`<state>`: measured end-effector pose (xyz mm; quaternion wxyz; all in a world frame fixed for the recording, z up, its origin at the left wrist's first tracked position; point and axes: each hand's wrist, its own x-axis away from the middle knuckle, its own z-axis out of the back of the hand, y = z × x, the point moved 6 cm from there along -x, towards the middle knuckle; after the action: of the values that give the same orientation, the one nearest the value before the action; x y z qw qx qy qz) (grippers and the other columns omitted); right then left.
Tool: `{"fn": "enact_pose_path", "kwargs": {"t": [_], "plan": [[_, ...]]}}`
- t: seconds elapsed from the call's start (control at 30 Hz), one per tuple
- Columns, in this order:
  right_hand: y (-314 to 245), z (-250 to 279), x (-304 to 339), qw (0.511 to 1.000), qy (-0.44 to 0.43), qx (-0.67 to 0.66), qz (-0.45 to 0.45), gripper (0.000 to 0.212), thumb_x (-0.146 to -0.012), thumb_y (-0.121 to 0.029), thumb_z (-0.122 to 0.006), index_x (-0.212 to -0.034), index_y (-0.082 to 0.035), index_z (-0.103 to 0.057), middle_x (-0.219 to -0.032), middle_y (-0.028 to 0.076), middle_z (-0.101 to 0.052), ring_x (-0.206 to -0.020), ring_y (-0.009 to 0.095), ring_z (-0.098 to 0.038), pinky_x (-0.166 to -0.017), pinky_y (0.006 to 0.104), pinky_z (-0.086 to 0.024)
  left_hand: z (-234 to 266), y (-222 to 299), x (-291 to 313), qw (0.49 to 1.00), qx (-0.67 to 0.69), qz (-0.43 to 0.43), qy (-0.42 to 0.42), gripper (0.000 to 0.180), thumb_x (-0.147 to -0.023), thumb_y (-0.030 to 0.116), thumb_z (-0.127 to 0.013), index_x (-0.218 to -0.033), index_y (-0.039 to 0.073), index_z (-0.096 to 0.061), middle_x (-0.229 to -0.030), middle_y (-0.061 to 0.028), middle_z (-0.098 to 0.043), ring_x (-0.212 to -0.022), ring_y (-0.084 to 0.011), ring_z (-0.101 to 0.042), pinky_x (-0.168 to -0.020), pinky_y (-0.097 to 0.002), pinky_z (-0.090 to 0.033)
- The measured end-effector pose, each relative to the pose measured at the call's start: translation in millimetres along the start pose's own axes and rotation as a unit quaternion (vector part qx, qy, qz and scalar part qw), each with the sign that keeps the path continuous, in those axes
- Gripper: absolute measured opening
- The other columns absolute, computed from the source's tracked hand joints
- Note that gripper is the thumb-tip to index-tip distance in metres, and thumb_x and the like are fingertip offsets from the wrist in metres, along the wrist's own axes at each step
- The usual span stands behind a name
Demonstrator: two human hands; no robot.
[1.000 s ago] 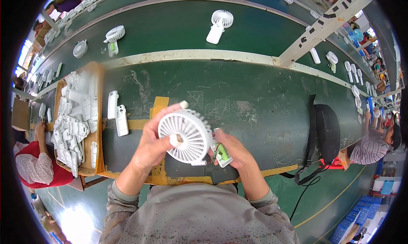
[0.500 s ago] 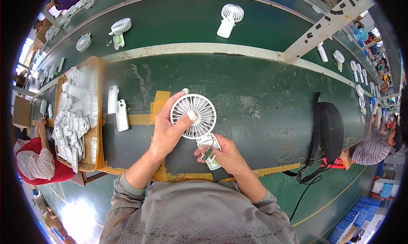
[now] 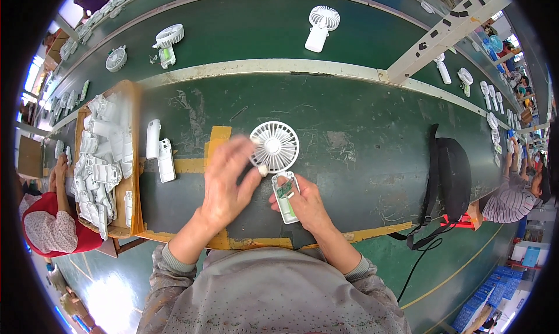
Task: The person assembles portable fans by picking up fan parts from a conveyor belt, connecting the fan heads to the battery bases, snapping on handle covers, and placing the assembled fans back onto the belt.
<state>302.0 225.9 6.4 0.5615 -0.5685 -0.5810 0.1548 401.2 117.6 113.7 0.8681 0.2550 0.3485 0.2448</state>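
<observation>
A white handheld fan [image 3: 275,146] lies in front of me, its round slatted head away from me and its handle toward me. The handle's shell is off on the upper side, so a small green circuit board [image 3: 285,188] and a light green part show inside. My right hand [image 3: 308,205] grips this handle, the thumb over the board. Just left of the fan head is my left hand [image 3: 224,185], smeared a little by motion, fingers spread and nothing visible between them. Whitish covers sit on its thumb tip and one fingertip, close to the fan's rim.
At left, a cardboard box [image 3: 138,159] holds many white plastic shells; two handle covers [image 3: 159,150] lie beside it. A black strapped bag [image 3: 453,179] rests at right. Beyond a pale rail, a belt carries fans [image 3: 317,38]. A metal post [image 3: 445,34] rises far right. Co-workers sit either side.
My left hand has come off the fan head and moved left, fingers spreading. The fan has turned more upright and shifted slightly away, my right hand still on its handle. Fans on the belt drifted right.
</observation>
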Motion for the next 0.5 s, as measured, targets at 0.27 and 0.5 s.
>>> {"fn": "enact_pose_path", "kwargs": {"t": [0.27,0.5], "plan": [[3.2,1.4,-7.9,1.000,0.008,0.015,0.024,0.025,-0.095,-0.020,-0.043,-0.103,0.001,-0.054,-0.084,0.008,-0.062,-0.067,0.012,-0.062,-0.058,0.0253,-0.052,-28.6,11.9,23.5,0.989,0.070,0.027,-0.124,0.026,-0.073,0.004,-0.068,-0.098,0.001,-0.063,-0.086,-0.0125,-0.064,-0.074,-0.0289,-0.063,-0.063,-0.0355,-0.052],[1.4,2.2,-0.5,0.994,-0.026,-0.101,-0.026,0.031,-0.096,-0.023,-0.043,-0.114,0.002,-0.048,-0.098,0.012,-0.061,-0.082,0.020,-0.064,-0.072,0.0292,-0.054,-32.2,-7.5,30.7,0.975,0.095,0.119,-0.159,0.017,-0.079,0.005,-0.062,-0.095,0.000,-0.062,-0.081,-0.0143,-0.064,-0.072,-0.0302,-0.064,-0.059,-0.0355,-0.051]]}}
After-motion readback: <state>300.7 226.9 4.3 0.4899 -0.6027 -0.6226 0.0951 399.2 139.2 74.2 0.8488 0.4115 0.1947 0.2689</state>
